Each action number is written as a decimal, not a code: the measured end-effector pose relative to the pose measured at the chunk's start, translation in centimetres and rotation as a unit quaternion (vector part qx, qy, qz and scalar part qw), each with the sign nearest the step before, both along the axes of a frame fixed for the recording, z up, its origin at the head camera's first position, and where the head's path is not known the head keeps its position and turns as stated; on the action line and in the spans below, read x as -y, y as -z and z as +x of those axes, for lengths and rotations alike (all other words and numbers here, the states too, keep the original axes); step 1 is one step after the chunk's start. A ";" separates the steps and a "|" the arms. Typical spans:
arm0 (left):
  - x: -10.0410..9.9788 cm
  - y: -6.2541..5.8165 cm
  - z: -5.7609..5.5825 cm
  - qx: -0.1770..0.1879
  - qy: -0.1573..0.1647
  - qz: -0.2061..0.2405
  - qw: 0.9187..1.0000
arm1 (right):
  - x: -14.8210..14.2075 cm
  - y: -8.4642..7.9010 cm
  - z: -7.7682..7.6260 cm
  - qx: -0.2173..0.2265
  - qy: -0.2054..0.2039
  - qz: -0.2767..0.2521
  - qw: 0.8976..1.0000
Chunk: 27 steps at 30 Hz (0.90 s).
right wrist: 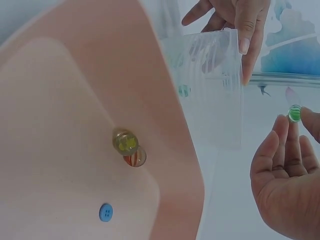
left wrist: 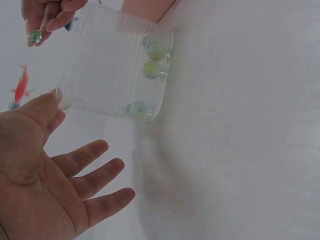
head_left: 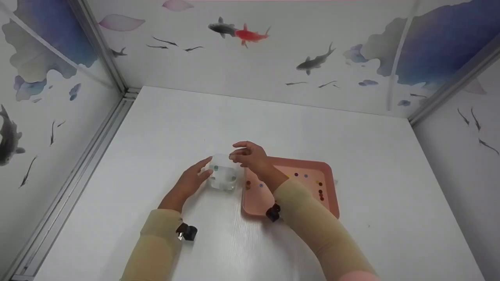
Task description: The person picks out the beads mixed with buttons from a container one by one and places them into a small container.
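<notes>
A clear plastic container (head_left: 223, 184) with several greenish marbles (left wrist: 152, 69) at its bottom stands on the white table. My left hand (head_left: 188, 180) is at its left side; thumb and index finger touch near the rim, while the other fingers (left wrist: 105, 172) reach out straight and spread, clear of the wall. Over the container's right edge, my right hand (head_left: 252, 158) pinches a green glass marble (right wrist: 294, 113) between thumb and fingertip, above rim level.
To the container's right sits a pink tray (head_left: 330, 179), partly covered by my right forearm. In it lie several small buttons and marbles, among them a blue button (right wrist: 106, 212), a yellow marble (right wrist: 125, 143) and an orange one (right wrist: 136, 157). Printed walls (head_left: 265, 66) enclose the table.
</notes>
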State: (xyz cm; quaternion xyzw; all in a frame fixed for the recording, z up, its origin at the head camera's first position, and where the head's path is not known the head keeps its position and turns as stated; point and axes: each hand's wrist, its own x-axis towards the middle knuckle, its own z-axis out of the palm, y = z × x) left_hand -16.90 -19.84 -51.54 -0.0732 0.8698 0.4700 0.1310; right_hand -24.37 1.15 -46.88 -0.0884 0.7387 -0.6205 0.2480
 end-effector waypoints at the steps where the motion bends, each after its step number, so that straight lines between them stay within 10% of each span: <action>1: 0.0 0.0 0.0 0.000 0.000 -0.002 1.000 | 0.1 0.0 0.0 0.000 0.000 0.005 1.000; 27: 0.0 -0.3 -0.1 0.008 -0.003 0.006 1.000 | 1.9 0.4 0.5 -0.087 -0.060 0.059 0.993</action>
